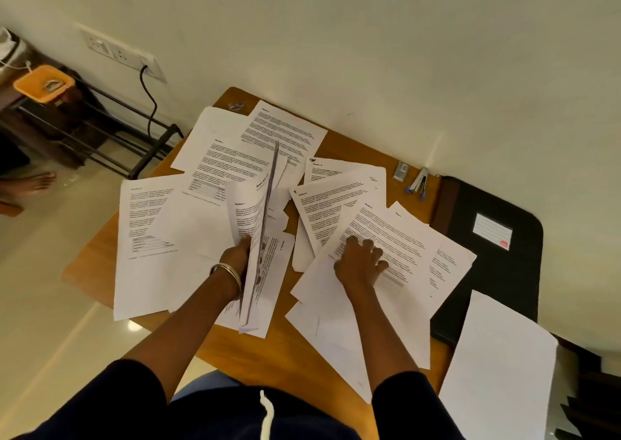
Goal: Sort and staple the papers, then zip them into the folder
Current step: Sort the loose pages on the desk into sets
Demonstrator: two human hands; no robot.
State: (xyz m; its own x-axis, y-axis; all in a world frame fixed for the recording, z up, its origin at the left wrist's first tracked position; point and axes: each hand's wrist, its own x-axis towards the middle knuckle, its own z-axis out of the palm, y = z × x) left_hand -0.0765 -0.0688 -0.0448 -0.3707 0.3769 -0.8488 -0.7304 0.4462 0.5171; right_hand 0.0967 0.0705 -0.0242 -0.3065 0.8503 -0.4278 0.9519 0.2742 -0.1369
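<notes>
Several printed sheets lie scattered over a wooden table [339, 144]. My left hand [237, 255] grips a thin stack of papers [260, 224] held up on edge over the middle of the table. My right hand [361, 260] rests on a printed sheet [400, 234] on the right, fingers bent over the text. A black zip folder [497, 265] with a white label lies at the right end of the table. A small stapler [419, 183] and a silver staple box [400, 172] sit by the wall.
A blank sheet [500, 365] overlaps the folder's near corner. A metal rack [111, 130] and an orange-lidded bin [43, 82] stand on the floor to the left. A wall socket with a black cable [149, 97] is behind the table. A person's bare foot [28, 182] shows at far left.
</notes>
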